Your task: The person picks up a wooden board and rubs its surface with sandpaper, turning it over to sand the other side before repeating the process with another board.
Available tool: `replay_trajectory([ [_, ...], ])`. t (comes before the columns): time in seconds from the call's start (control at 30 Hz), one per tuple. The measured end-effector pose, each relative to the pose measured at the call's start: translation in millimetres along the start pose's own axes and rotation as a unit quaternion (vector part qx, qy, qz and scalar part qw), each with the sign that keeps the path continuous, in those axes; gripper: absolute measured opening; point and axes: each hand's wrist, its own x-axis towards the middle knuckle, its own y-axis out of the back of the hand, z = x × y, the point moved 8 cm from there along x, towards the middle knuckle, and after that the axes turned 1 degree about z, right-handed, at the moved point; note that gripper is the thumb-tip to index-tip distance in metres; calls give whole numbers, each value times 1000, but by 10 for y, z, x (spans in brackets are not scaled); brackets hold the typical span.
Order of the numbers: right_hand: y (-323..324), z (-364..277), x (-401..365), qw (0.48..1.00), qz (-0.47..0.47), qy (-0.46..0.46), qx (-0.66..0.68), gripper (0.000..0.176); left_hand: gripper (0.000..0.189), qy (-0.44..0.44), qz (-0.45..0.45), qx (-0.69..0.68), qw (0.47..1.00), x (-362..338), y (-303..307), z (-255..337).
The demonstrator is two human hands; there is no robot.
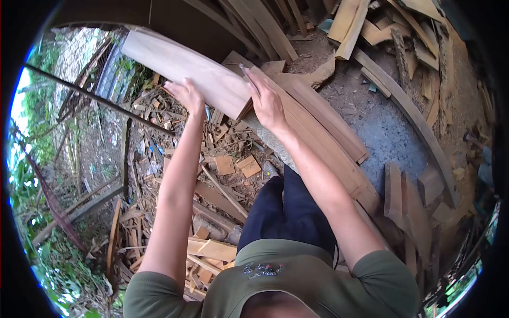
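Holding plank [180, 66], left hand [186, 95] seemingly under edge, right hand [265, 102] at end

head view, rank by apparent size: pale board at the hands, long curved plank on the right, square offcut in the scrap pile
1 or 2: pale board and long curved plank; board wider, plank longer, board nearer the camera, so unranked.
3: square offcut, clearly smallest.

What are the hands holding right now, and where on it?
A pale wooden board: left hand on its long lower edge, right hand at its near end.
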Motion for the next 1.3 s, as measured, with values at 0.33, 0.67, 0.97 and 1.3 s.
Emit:
replay_trajectory([
  [0.33, 1944, 1093, -2688, 904, 103, -323, -259, 39, 52, -487, -400, -4, 776, -2415, -1533, 1829],
  [0.67, 2211, 1166, -3348, 875, 227, -346, -252, 22, 53, -400, -634, 295, 593, -3523, -4403, -65],
  [0.97, 2176, 1129, -3530, 873, 159, -375, -267, 30, 67, -523, -526, 418, 525, -3606, -5345, -588],
  [1.3, 2239, 1185, -3295, 908, 142, -325, -224, 31, 81, -627, -439, 333, 551, -3590, -5097, -484],
])
